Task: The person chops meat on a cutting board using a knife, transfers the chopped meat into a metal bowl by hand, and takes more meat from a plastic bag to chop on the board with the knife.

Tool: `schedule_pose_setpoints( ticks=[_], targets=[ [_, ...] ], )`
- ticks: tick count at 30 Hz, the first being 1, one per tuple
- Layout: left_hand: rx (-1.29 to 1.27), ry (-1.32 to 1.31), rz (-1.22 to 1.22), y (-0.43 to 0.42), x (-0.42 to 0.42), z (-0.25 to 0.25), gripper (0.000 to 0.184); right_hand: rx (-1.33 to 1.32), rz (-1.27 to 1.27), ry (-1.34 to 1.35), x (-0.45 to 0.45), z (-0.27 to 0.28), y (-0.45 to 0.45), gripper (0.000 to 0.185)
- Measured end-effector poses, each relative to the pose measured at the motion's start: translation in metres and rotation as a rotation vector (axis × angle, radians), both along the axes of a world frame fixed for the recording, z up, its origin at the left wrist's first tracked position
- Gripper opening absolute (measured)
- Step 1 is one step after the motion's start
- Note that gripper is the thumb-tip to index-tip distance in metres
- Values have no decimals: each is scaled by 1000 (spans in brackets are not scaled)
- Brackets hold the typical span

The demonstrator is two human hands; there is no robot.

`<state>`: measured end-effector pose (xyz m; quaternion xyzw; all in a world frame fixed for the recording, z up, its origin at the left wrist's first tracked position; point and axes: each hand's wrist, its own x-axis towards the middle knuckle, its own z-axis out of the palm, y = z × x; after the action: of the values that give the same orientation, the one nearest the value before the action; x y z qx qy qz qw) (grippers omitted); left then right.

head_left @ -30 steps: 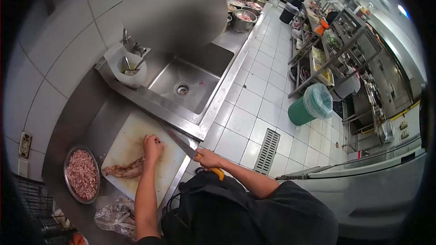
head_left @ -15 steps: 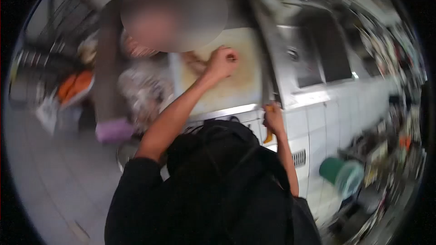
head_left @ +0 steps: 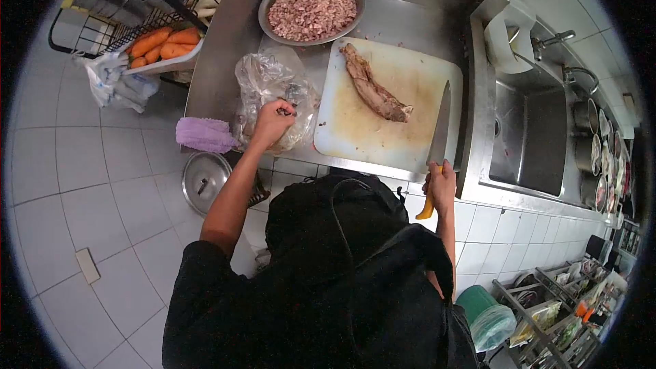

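Orange carrots in a tray, well left of the cutting board. Purple cloth at the counter's edge, also left of the board; round metal lid lower, toward the person's side. Clear plastic bag lies just beside the board's left edge. Left hand is over the bag, fingers curled in on small dark scraps; whether it touches the plastic, cannot tell. Metal bowl of chopped pinkish meat sits beyond the board's upper left corner. Long browned piece of meat lies slantwise on the board, untouched by either hand. Knife over the board's right side, blade pointing away; right hand grips its yellow handle at the near edge. Sink right of the board.
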<state>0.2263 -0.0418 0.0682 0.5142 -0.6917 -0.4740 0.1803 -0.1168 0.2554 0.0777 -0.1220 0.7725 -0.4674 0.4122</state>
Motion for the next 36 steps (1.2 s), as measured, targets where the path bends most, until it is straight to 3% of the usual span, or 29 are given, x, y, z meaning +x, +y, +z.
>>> schedule_pose_setpoints(
  ticks=[2, 8, 11, 14, 17, 20, 22, 26, 29, 32, 36],
  targets=[
    [87, -53, 15, -12, -3, 1, 22, 16, 18, 31, 2, 6, -4, 16],
    [-570, -497, -116, -66, -7, 6, 41, -4, 25, 72, 2, -6, -1, 16],
    [-644, -557, -121, -86, 13, -6, 47, 16, -5, 71, 9, 4, 0, 16],
    [-509, -405, -231, -88, 18, 13, 42, 35, -53, 49, 14, 5, 5, 16],
    [-450, -371, -199, -70, 15, 31, 38, 36, -95, 16, 18, 1, 10, 15],
    [-317, -360, -74, -23, -31, 85, 28, 65, -97, 31, 22, -3, 13, 15],
    [-457, -10, -250, 2, -60, 57, 24, 91, -98, 45, 29, 2, 13, 15],
    [-675, 94, -681, 45, -143, 22, 40, 91, -107, 40, 38, 2, 11, 17],
    [-912, -106, -748, 59, -191, 2, 50, 89, -118, 42, 48, 6, 17, 19],
    [-811, -286, -907, 54, -231, -19, 49, 97, -173, 30, 58, 8, 25, 18],
    [-773, -368, -988, 44, -250, -6, 42, 134, -211, 14, 66, 11, 39, 16]
  ],
)
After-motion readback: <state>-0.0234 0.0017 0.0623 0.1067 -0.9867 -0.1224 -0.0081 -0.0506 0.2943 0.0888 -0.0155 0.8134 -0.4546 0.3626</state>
